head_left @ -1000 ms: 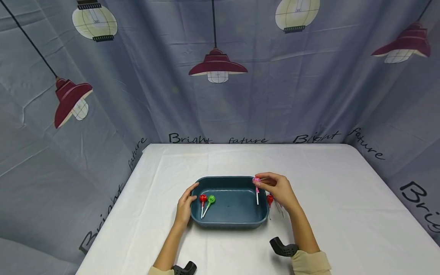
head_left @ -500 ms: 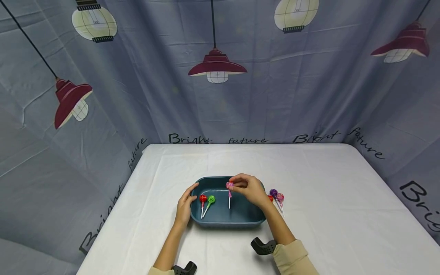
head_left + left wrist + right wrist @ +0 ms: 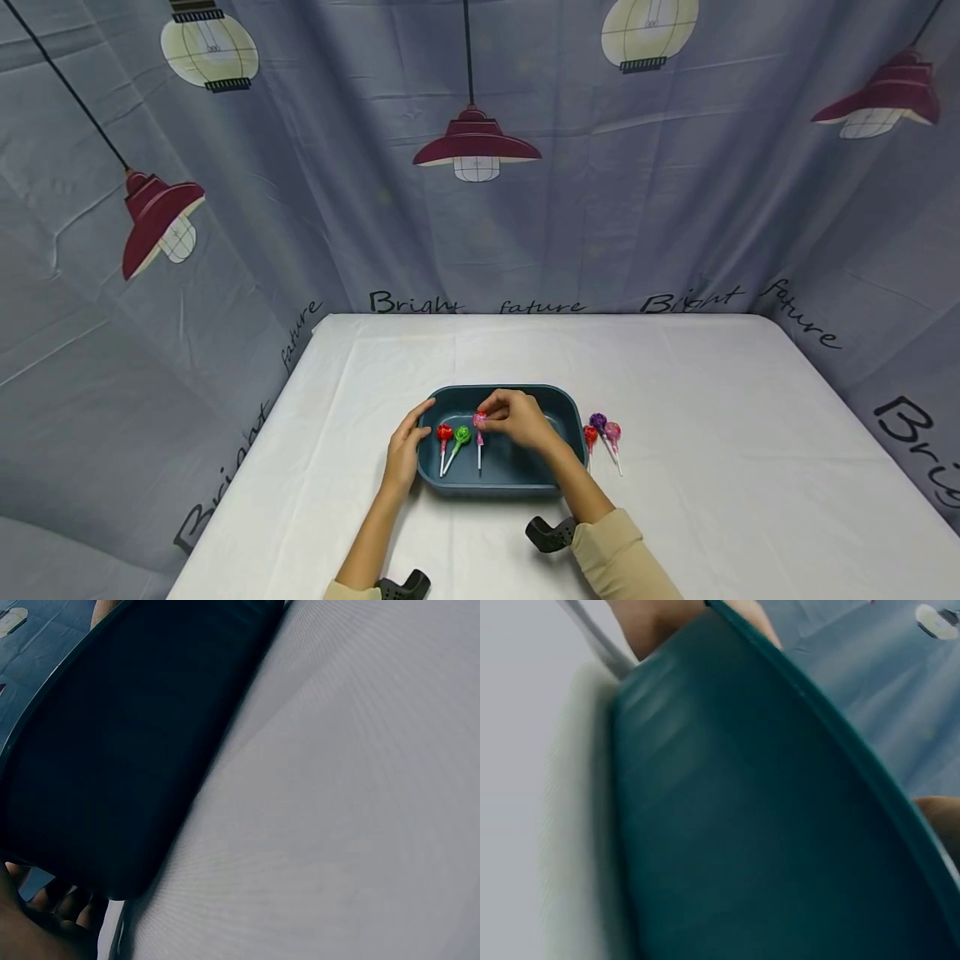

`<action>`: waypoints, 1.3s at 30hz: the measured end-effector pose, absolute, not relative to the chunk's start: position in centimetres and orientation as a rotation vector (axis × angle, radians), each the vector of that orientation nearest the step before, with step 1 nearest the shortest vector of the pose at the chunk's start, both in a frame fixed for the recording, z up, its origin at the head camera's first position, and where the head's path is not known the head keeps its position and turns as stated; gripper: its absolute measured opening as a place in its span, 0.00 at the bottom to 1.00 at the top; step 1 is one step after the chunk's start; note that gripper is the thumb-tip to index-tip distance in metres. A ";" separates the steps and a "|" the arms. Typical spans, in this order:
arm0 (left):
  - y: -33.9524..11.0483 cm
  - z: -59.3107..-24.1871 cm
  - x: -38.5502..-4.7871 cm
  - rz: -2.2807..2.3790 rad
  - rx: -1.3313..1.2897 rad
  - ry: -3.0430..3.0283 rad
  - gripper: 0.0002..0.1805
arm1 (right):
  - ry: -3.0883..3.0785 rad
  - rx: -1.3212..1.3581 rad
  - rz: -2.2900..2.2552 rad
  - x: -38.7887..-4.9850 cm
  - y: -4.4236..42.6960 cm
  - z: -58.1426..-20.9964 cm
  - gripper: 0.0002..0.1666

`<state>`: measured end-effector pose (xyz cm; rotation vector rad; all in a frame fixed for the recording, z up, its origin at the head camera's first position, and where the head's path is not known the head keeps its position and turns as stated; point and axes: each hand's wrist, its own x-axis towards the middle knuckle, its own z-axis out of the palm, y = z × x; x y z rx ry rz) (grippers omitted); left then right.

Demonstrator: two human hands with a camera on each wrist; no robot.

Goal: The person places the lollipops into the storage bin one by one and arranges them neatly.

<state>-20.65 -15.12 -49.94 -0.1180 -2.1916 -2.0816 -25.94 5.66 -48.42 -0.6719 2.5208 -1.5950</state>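
Note:
A dark teal tray (image 3: 502, 490) stands on the white table. The left hand (image 3: 402, 454) grips its left end, thumb at the rim; in the left wrist view the left hand (image 3: 49, 922) has its fingers curled at the tray's wall (image 3: 112, 772). Inside the tray lie a red lollipop (image 3: 444, 433) and a green lollipop (image 3: 462, 435), side by side. Just right of them, the right hand (image 3: 517, 421) pinches a pink lollipop (image 3: 480, 421) by its head, stick pointing down toward the front. The tray's outer wall (image 3: 765, 795) fills much of the right wrist view.
On the table right of the tray lie a red lollipop (image 3: 590, 435), a purple lollipop (image 3: 597, 422) and another pink lollipop (image 3: 613, 431). A grey-blue curtain (image 3: 480, 242) printed with lamps hangs behind the table (image 3: 720, 400).
The right hand has carried the pink lollipop leftward from the tray's right rim to beside the green one, and lower. The left hand and the tray have stayed in place.

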 end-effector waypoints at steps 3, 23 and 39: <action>-15.1 -49.8 -20.6 -2.080 -0.134 -2.181 0.24 | 2.588 -0.654 -1.523 -26.0 5.4 -48.5 0.09; -15.2 -49.8 -20.6 -2.091 -0.142 -2.164 0.24 | 2.798 -0.769 -1.182 -26.3 4.7 -49.5 0.08; -15.0 -50.0 -20.6 -2.094 -0.153 -2.165 0.24 | 2.885 -0.800 -1.047 -25.8 4.5 -49.4 0.07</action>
